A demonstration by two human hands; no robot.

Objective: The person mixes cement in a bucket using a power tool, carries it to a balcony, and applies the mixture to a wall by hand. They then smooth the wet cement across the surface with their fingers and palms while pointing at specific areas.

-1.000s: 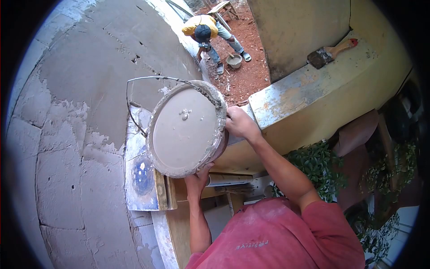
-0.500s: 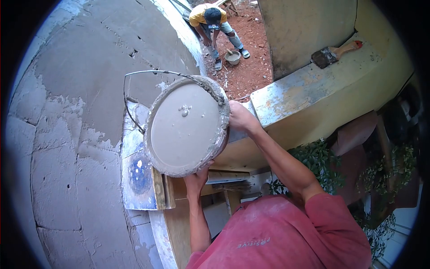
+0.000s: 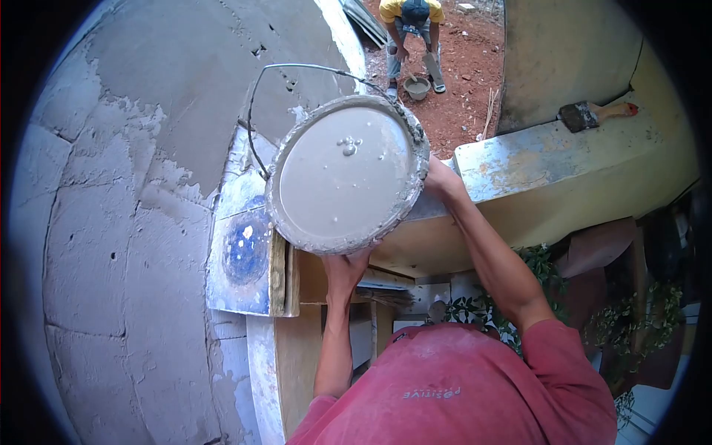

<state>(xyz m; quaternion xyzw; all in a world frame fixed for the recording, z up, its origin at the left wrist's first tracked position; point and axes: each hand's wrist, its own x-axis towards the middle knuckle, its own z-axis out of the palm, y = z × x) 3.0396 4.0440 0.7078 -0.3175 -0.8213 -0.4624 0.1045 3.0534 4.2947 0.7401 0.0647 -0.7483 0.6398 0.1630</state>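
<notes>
Someone [image 3: 415, 12] has moved, leaning directly over the pail [image 3: 417, 94]; I see left hand [image 3: 347, 267] and right hand [image 3: 442, 179] gripping the full bucket [image 3: 326, 244].

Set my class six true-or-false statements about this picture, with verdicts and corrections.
1. The left hand and right hand both hold the large bucket. True.
2. The large bucket is empty. False: it contains wet grey mix.
3. A brush lies on the ledge. True.
4. The wire handle lies flat on the mix. False: the wire handle arcs out beyond the rim.
5. A small bucket stands on reddish ground. True.
6. The other person's shirt is blue. False: that shirt is yellow.
</notes>
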